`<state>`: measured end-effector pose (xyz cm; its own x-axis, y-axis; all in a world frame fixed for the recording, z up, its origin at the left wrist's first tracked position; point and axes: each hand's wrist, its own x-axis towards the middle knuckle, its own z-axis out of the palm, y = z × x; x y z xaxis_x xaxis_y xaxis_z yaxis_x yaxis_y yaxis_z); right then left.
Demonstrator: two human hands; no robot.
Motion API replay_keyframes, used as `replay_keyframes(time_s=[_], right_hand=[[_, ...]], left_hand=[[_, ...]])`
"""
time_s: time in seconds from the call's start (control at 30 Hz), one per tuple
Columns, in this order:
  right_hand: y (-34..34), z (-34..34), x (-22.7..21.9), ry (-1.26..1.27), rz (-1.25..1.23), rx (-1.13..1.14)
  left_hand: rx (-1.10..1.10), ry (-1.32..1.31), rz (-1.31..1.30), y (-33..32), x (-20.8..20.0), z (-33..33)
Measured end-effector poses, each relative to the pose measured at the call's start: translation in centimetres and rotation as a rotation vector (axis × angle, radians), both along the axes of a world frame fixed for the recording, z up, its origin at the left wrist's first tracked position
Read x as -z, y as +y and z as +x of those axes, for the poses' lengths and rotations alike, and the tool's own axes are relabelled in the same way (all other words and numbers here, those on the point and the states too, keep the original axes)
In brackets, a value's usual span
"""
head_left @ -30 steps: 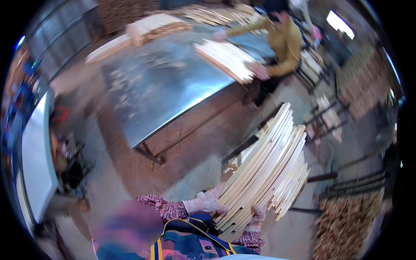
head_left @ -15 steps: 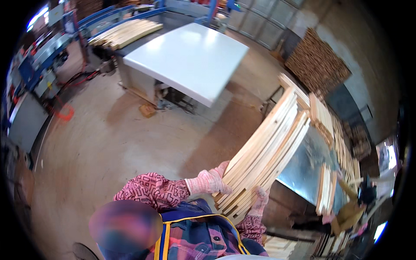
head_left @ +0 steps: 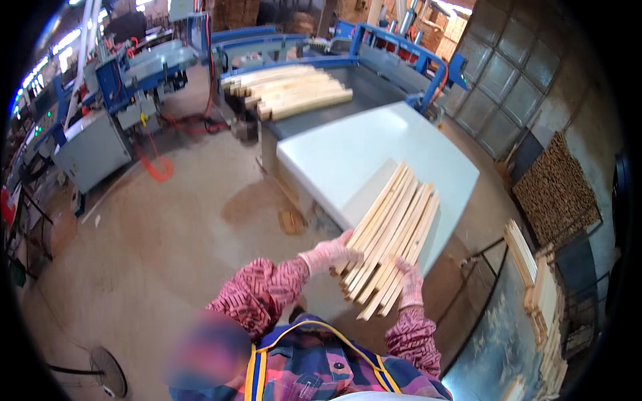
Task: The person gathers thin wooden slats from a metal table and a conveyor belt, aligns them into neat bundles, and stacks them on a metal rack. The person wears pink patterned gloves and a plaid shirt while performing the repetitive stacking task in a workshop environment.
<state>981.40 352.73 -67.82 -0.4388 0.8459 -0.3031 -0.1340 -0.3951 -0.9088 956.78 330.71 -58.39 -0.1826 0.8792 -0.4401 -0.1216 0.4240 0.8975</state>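
Note:
Between my two gloved hands is a bundle of long, thin wooden strips (head_left: 391, 234), side by side with uneven near ends. My left hand (head_left: 329, 254) grips the bundle's left edge near its close end. On the opposite edge, my right hand (head_left: 409, 281) has its fingers against the strips, the thumb on top. Ahead, the strips' far ends overlap the white tabletop (head_left: 334, 154); whether they rest on it or hang just above, I cannot tell. Both hands wear pale pink knitted gloves, and the undersides of the fingers are hidden.
Behind the white top, more wooden strips (head_left: 294, 90) lie on a dark machine bed (head_left: 374, 90) with a blue frame. To the right, a metal-topped table (head_left: 488, 334) carries stacked strips (head_left: 545, 294). A grey machine cabinet (head_left: 93, 157) stands at left; a round black base (head_left: 108, 371) is on the floor.
My body has turned left, away from the metal-topped table. The bundle has swung with both hands from beside that table to the white tabletop's near edge.

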Motion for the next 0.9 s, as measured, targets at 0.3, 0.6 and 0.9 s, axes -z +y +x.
replay_keyframes(time_s=[0.3,0.6,0.9], right_hand=[[7.4,-27.1,1.9,-0.136,0.257,-0.106],[16.8,-56.6,3.1,-0.260,0.395,-0.047],[8.9,-56.2,-7.7,-0.143,0.157,0.093]], left_hand=[[-0.137,0.873,-0.335,9.0,-2.0,-20.1],[-0.582,1.117,0.178,9.9,0.7,-38.5],[-0.401,1.156,0.543,7.0,0.2,-51.3]])
